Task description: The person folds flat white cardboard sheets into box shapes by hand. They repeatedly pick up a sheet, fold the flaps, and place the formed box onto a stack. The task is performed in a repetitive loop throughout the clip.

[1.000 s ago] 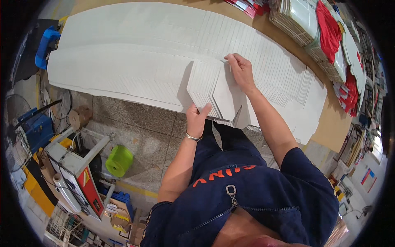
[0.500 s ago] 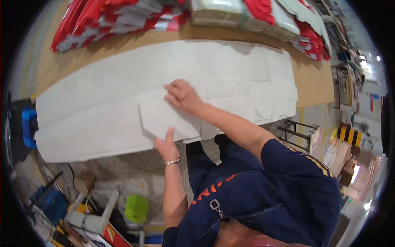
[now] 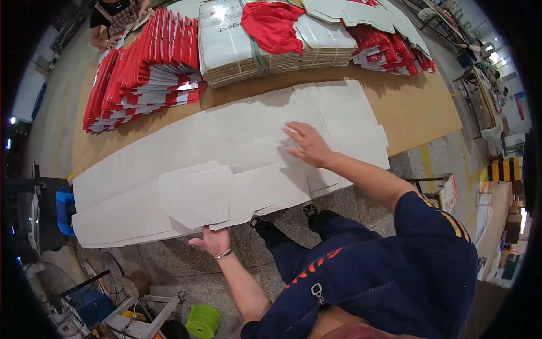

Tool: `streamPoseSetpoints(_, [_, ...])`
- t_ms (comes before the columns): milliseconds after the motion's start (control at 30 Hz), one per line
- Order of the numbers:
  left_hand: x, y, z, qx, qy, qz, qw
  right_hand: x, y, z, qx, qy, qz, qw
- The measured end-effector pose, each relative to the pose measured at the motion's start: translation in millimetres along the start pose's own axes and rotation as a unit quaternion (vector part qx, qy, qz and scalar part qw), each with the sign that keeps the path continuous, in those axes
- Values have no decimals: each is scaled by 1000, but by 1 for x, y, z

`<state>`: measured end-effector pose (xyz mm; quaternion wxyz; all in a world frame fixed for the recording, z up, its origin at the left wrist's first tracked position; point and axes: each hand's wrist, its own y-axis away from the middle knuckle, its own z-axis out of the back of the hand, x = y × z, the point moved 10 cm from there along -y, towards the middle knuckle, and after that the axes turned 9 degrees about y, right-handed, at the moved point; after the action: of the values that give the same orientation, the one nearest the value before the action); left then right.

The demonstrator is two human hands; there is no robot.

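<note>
Basically, this looked like a squaring-and-laying step on flat white card. The thing in hand was a small white stack (image 3: 195, 189), a few offset layers with clipped corners, lying on top of the long white sheets (image 3: 124, 195) near their near edge, left of the person's middle. Left hand (image 3: 213, 242) sat at the stack's near edge, palm up, thumb out to the side and clear of the card, so no pinch. Couldn't tell whether its fingertips were under the edge or just against it. Right hand (image 3: 307, 146) was released, fingers spread, over the sheets to the right of the stack and well apart from it, casting a shadow on the card; contact not clear, nothing grasped. Layers weren't flush: edges showed at the stack's top and lower left. My read: the next move called for the left thumb to close over that near edge, or the palm to steady it, with the right hand brought flat to the sheets so the layers below didn't slide. Thin card, likely to skid or fan if pushed from one side only. Beyond the sheets, brown board (image 3: 418, 113) carried red-and-white stacks (image 3: 147, 73) and a wrapped bundle (image 3: 271, 59) with red cloth (image 3: 274, 25) on it.
</note>
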<state>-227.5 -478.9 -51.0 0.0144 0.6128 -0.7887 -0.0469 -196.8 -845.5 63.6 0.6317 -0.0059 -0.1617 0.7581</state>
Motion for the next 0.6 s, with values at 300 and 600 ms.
streamPoseSetpoints(300, [41,2,28,-240,-268,-173,917,-64,89,-18,119,69,-3,991])
streamPoseSetpoints(600, [120,48,-134,60,-819,-467,328,-70,106,-27,137,87,2,987])
